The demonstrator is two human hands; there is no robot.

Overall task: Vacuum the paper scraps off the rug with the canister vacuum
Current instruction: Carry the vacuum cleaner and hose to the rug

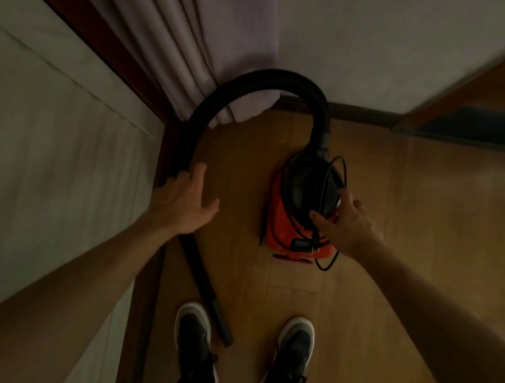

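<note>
Head view — our left hand (185,203), grip wide, rests on the hose (260,77) at centre left; right hand (352,224), equally wide, touches the vacuum (303,187) — probably to lift both.

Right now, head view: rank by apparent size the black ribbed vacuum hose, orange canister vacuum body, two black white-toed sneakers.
1. black ribbed vacuum hose, widest sweep
2. orange canister vacuum body
3. left sneaker and right sneaker: look alike, not ranked
</note>
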